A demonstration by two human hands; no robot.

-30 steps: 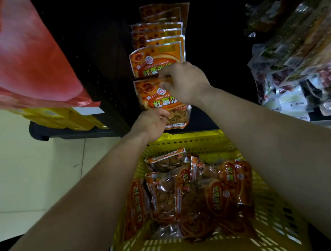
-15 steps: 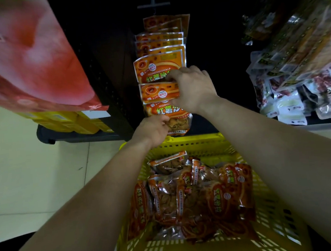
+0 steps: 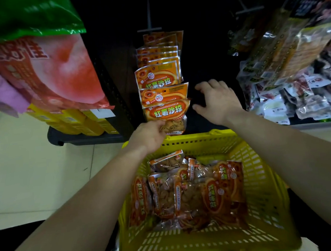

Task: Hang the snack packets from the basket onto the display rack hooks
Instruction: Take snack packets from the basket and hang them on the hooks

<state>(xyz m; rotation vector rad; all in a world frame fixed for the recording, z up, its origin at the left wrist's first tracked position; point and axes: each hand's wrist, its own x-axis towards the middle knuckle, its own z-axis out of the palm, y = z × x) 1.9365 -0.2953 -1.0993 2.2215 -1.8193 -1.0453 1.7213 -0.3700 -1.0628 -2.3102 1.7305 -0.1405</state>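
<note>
Shows the left hand [image 3: 147, 137] pinching the bottom edge of the front sweet-potato snack packet [image 3: 167, 113], hanging just above it at the near end of a row of matching packets [image 3: 157, 74] on a rack hook [image 3: 148, 17]. Shows the right hand [image 3: 219, 101] open, fingers spread, just right of that packet and apart from it. Places the yellow basket [image 3: 201, 140], holding more packets [image 3: 187, 193], below both hands, between the forearms.

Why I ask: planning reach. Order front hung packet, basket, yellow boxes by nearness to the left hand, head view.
1. Front hung packet: pinched by the left hand, above it.
2. Basket: rim just beneath.
3. Yellow boxes: far left.
</note>
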